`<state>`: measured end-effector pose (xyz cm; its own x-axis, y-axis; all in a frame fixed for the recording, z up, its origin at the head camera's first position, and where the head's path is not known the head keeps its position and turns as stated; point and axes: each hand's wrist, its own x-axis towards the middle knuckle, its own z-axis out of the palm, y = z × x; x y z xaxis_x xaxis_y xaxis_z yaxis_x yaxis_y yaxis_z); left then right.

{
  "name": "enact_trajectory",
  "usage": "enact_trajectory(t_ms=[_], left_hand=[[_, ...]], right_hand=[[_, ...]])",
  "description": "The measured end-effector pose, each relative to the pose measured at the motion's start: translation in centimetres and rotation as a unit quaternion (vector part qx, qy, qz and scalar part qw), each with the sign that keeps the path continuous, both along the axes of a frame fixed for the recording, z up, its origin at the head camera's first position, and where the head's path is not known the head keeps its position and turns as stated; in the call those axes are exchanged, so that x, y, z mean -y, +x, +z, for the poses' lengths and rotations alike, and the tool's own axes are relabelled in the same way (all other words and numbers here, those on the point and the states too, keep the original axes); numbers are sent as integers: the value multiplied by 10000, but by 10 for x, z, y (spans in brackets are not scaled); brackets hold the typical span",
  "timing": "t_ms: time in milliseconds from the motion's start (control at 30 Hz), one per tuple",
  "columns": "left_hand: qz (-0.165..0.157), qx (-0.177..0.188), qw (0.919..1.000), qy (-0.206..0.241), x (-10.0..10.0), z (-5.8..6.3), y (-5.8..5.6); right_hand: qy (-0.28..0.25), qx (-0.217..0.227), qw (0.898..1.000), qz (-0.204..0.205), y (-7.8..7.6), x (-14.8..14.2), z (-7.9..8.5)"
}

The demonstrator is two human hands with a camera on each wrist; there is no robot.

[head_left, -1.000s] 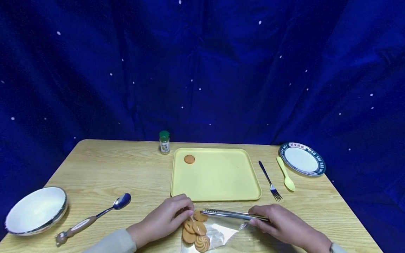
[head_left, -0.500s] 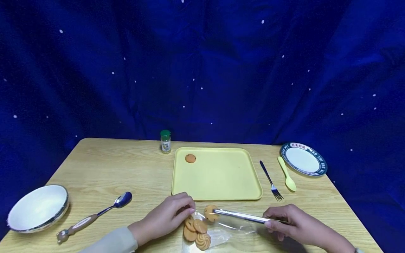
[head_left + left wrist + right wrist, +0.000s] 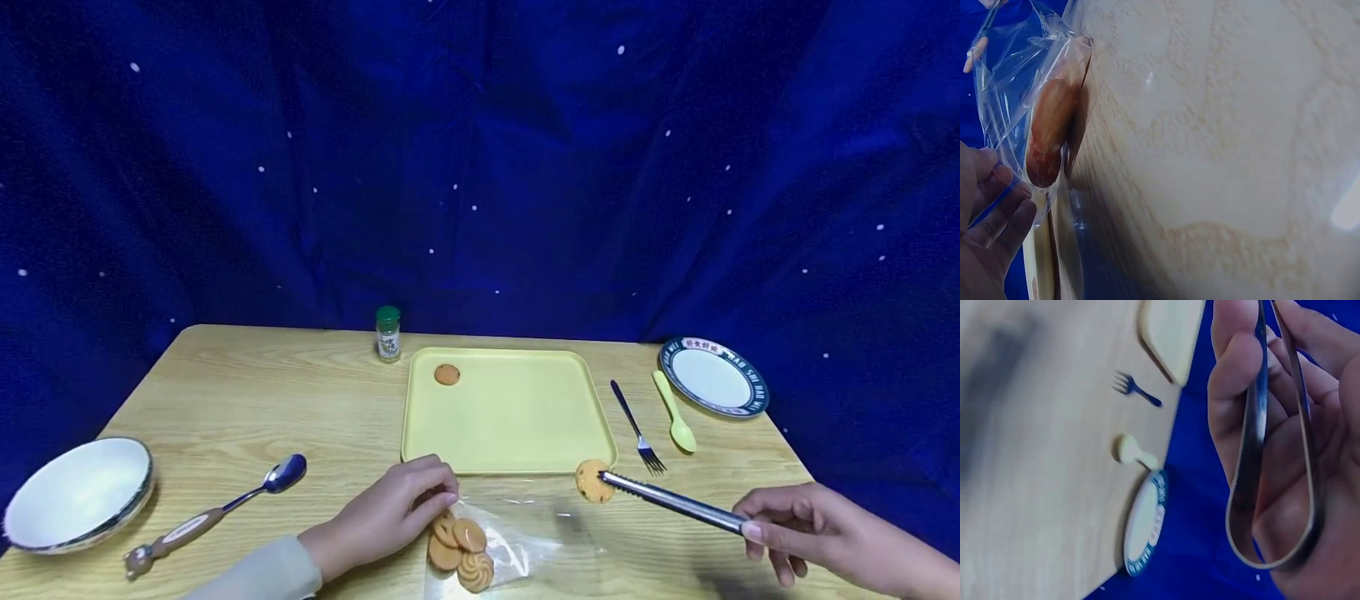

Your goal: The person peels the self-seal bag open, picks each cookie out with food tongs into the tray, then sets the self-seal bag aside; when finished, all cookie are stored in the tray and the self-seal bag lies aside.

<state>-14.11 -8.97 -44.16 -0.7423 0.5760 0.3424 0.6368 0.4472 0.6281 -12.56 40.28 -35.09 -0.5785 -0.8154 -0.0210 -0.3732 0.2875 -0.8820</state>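
My right hand point(image 3: 817, 529) grips metal tongs point(image 3: 678, 502), squeezing their arms between thumb and fingers. A round speckled cookie point(image 3: 588, 482) sits in the tongs' tips, in front of the tray's near right corner. The bent end of the tongs point(image 3: 1266, 550) fills the right wrist view. At the table's front, my left hand point(image 3: 401, 512) pinches the mouth of a clear plastic bag point(image 3: 551, 550). Several cookies point(image 3: 459, 554) lie inside that bag. Behind it is a yellow tray point(image 3: 517, 421), with one cookie point(image 3: 447, 374) near its far left corner.
Right of the tray lie a fork point(image 3: 637, 429) and a yellow spoon point(image 3: 675, 417), beside a dark-rimmed plate point(image 3: 712, 379). A white bowl point(image 3: 78, 496) and a bear-handled spoon point(image 3: 217, 517) are on the left. A green-capped shaker point(image 3: 387, 335) stands behind.
My right hand has drawn the tongs rightward, carrying a cookie out of the bag. The left hand stays at the bag's mouth.
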Motion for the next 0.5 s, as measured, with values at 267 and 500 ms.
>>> enact_trajectory(t_ms=[267, 500], left_hand=[[-18, -31, 10000, -43, -1, 0, 1], [39, 8, 10000, -38, 0, 0, 1]], right_hand=[[395, -892, 9849, -1432, -34, 2, 9], [762, -155, 9809, -1786, -88, 73, -16]])
